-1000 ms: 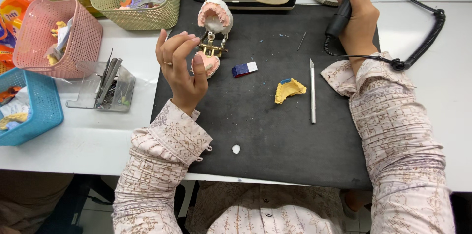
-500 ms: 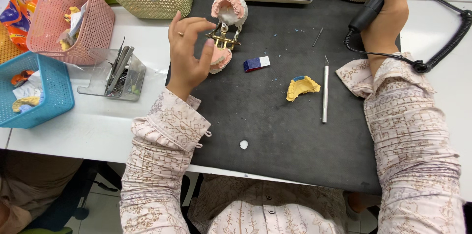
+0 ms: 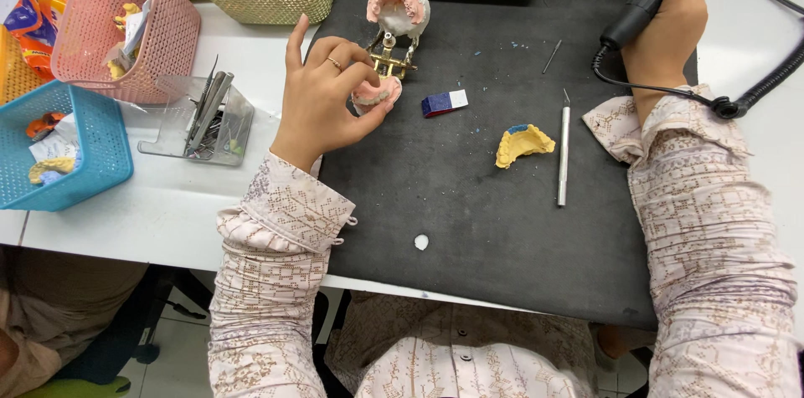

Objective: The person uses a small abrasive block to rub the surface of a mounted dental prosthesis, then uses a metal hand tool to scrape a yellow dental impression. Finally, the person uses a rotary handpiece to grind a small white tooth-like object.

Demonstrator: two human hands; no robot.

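Unmoved, left hand [image 3: 322,101] hides denture model [image 3: 377,95]; handpiece [image 3: 641,9] tip cut off.

A dental lab bench: hinged denture model [image 3: 391,38], yellow plaster cast [image 3: 523,143], corded rotary handpiece [image 3: 641,9].

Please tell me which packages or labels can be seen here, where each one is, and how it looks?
Snack bag: far left, behind the pink basket; crinkled, orange with blue and yellow.
Small block: on the black mat, right of the left hand; rectangular, blue, white and red.
No screens or signs.
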